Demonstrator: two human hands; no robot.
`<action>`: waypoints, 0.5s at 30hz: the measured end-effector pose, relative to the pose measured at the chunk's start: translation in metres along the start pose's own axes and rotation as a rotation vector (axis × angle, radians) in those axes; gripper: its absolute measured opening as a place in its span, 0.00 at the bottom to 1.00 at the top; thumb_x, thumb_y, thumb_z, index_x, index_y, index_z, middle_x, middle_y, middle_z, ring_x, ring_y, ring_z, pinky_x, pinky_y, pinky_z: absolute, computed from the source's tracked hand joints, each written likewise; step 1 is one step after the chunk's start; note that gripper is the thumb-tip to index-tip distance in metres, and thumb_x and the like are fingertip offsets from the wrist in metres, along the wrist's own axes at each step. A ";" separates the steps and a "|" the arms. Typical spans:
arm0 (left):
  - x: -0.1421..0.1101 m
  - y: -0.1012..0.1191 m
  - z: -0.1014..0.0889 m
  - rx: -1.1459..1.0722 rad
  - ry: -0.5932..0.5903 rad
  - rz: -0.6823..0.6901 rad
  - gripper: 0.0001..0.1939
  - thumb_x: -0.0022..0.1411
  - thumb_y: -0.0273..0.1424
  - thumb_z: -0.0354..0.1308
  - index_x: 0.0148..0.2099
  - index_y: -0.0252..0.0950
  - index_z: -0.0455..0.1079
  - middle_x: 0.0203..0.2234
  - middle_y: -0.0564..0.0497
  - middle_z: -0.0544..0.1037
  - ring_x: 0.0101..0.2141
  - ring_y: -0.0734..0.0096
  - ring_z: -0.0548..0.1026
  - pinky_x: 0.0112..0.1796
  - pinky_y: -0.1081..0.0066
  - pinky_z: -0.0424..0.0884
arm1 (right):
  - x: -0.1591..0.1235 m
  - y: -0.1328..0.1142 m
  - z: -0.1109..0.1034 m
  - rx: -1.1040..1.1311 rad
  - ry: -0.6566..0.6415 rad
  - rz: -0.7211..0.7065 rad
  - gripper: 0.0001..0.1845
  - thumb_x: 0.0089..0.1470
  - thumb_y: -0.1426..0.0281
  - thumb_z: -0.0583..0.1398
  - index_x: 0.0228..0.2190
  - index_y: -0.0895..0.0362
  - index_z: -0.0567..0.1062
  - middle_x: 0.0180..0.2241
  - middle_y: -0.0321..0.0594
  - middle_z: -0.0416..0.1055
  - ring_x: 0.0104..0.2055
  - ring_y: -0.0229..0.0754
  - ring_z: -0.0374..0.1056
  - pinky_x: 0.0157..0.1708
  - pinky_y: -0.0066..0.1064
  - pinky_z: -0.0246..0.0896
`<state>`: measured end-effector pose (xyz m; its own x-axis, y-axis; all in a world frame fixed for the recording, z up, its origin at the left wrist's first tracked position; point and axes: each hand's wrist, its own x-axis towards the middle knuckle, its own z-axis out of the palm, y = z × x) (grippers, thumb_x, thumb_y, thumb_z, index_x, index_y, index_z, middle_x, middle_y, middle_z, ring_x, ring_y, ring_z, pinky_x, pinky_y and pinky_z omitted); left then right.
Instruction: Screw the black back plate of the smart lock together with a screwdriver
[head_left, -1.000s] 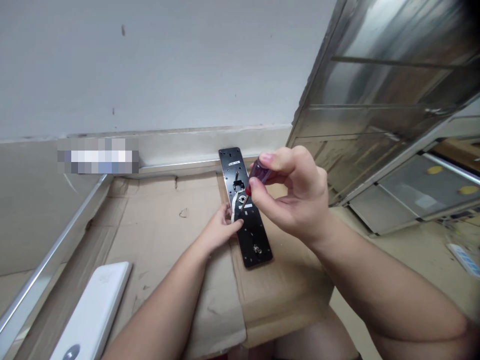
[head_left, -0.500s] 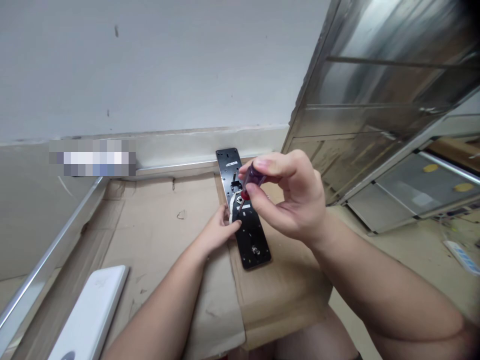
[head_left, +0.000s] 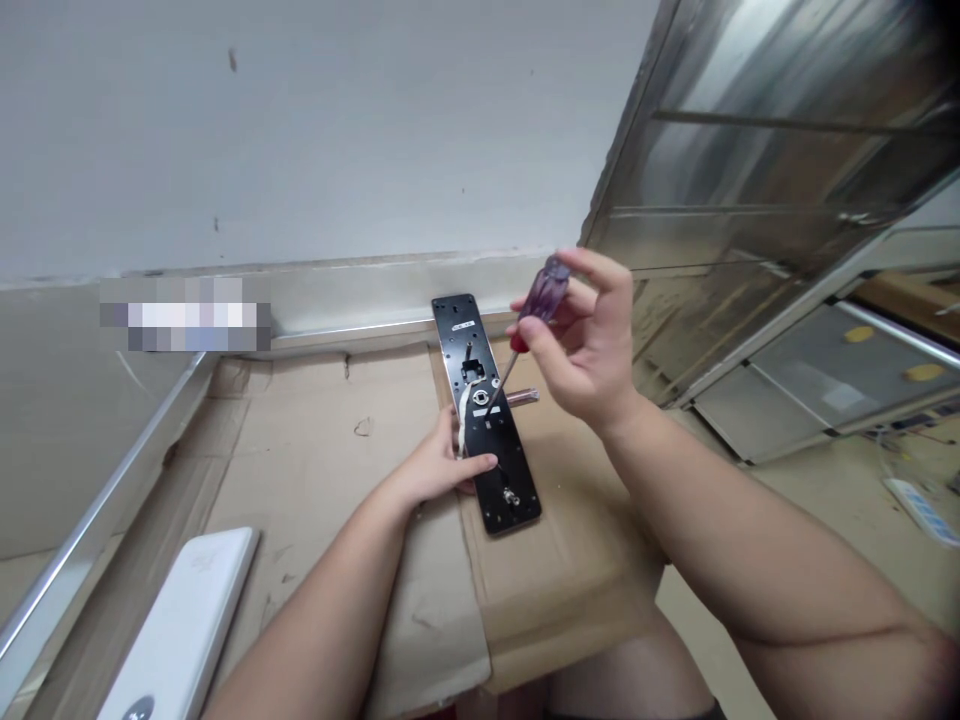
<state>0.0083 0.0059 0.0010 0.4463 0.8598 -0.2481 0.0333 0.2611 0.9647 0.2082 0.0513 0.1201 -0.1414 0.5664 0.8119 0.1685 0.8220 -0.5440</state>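
A long black metal lock plate (head_left: 466,340) lies on flattened cardboard (head_left: 315,470), with a white wire bundle (head_left: 463,420) running through its middle. My left hand (head_left: 439,465) grips the plate's left edge, with fingers across its face. My right hand (head_left: 581,335) pinches a purple-handled screwdriver (head_left: 544,290) with a red collar. Its thin shaft slants down, and the tip is at or very near the plate's centre. A short metal rod (head_left: 523,396) lies beside the plate's right edge, partly hidden by the plate.
A white plastic panel (head_left: 184,625) lies on the cardboard at lower left. A grey wall with a metal-trimmed skirting (head_left: 375,300) stands behind. Stainless steel panels (head_left: 750,170) rise at right. A blue-and-white tube (head_left: 921,510) lies on the floor at far right.
My right hand has risen up and to the right, lifting the screwdriver handle and showing its long shaft. The metal rod is now visible. My left hand has shifted slightly down the plate.
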 end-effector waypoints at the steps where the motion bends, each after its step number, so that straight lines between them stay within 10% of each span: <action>1: 0.000 0.000 -0.001 0.008 -0.002 0.001 0.51 0.54 0.39 0.72 0.70 0.45 0.43 0.49 0.38 0.74 0.42 0.51 0.79 0.27 0.68 0.78 | 0.002 0.008 -0.004 -0.003 0.038 0.044 0.31 0.61 0.67 0.60 0.62 0.44 0.55 0.43 0.37 0.73 0.36 0.38 0.75 0.35 0.33 0.77; 7: 0.000 0.003 -0.009 0.074 -0.042 0.023 0.49 0.57 0.39 0.69 0.71 0.46 0.43 0.47 0.39 0.75 0.40 0.54 0.79 0.26 0.70 0.76 | 0.004 0.066 -0.021 -0.064 0.031 0.454 0.28 0.61 0.66 0.57 0.61 0.49 0.58 0.32 0.34 0.71 0.23 0.35 0.69 0.24 0.28 0.69; 15: -0.005 0.008 -0.011 0.260 0.084 0.218 0.47 0.57 0.40 0.69 0.70 0.39 0.48 0.58 0.36 0.66 0.53 0.53 0.72 0.48 0.59 0.74 | -0.016 0.112 -0.016 -0.369 -0.522 0.895 0.26 0.58 0.71 0.58 0.57 0.54 0.62 0.28 0.37 0.73 0.23 0.37 0.69 0.21 0.26 0.65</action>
<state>-0.0034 0.0085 0.0094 0.3930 0.9190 -0.0296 0.1771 -0.0440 0.9832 0.2446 0.1337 0.0496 -0.2034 0.9757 -0.0816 0.6851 0.0823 -0.7238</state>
